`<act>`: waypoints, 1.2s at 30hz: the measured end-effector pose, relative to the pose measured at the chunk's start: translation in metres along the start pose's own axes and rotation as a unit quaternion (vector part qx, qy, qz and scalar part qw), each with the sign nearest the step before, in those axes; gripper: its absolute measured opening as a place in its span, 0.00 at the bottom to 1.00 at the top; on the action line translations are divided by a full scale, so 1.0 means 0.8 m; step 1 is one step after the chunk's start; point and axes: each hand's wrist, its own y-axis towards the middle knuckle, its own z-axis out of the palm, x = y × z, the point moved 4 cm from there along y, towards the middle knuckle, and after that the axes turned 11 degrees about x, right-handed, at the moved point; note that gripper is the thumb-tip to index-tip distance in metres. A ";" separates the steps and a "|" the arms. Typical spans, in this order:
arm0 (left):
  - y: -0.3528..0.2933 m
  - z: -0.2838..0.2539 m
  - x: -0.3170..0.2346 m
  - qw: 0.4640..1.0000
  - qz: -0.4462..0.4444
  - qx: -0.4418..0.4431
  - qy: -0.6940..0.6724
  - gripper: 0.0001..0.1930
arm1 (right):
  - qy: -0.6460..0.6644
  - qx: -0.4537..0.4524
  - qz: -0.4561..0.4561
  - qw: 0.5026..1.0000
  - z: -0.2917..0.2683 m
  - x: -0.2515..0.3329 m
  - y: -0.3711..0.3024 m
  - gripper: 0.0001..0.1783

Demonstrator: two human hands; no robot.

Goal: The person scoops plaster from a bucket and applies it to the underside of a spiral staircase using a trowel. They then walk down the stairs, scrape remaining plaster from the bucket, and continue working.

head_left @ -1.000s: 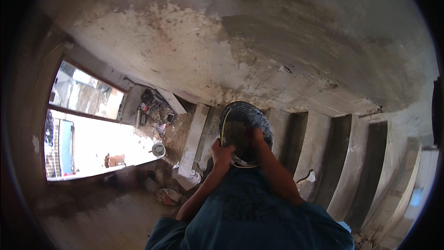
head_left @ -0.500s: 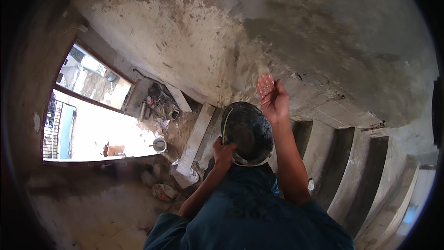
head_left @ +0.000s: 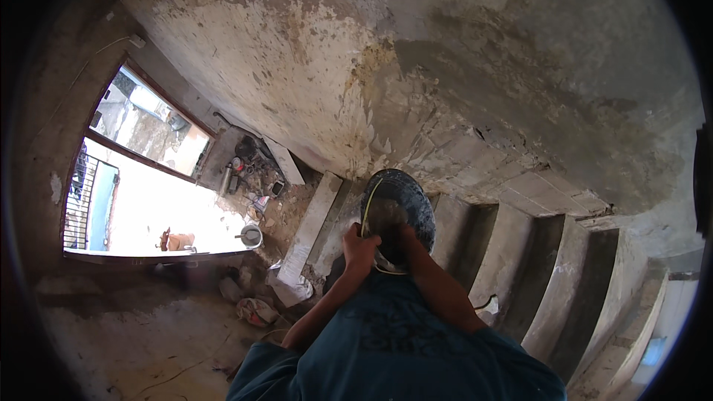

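A black, grey-smeared bucket (head_left: 423, 212) is held upright against my body, with a thin yellowish handle lying along its left side. My left hand (head_left: 360, 249) is closed around the bucket's near left rim. My right hand (head_left: 405, 236) reaches down inside the bucket, where its fingers are hidden. Murky grey contents (head_left: 383, 215) show in the bucket, too dim to identify. In front of me rises a rough wall (head_left: 297, 82), with pale peeling paint on the left and darker grey, damp-looking plaster (head_left: 505, 82) on the right.
Concrete steps (head_left: 512, 252) run along the right, below exposed blocks (head_left: 549, 187). A pale slab (head_left: 308, 230) lies left of the bucket. Farther left are a grey pail (head_left: 251, 236), scattered rubble and tools (head_left: 256, 171), a crumpled sack (head_left: 258, 312) and a bright doorway (head_left: 171, 200).
My right hand has come down from in front of the wall, where its palm was open, into the bucket. My left hand keeps its hold on the rim.
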 end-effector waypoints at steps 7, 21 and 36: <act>0.004 -0.008 0.025 0.996 -0.018 -0.023 -0.087 0.16 | 0.432 0.174 -0.139 0.874 0.057 0.206 -0.069 0.25; -0.003 -0.009 0.006 0.999 0.020 0.014 -0.023 0.17 | 0.042 -0.008 -0.019 0.999 0.018 0.047 -0.014 0.21; 0.009 -0.015 0.030 0.999 -0.027 -0.011 -0.039 0.16 | 0.339 0.153 -0.311 0.875 0.061 0.351 -0.121 0.23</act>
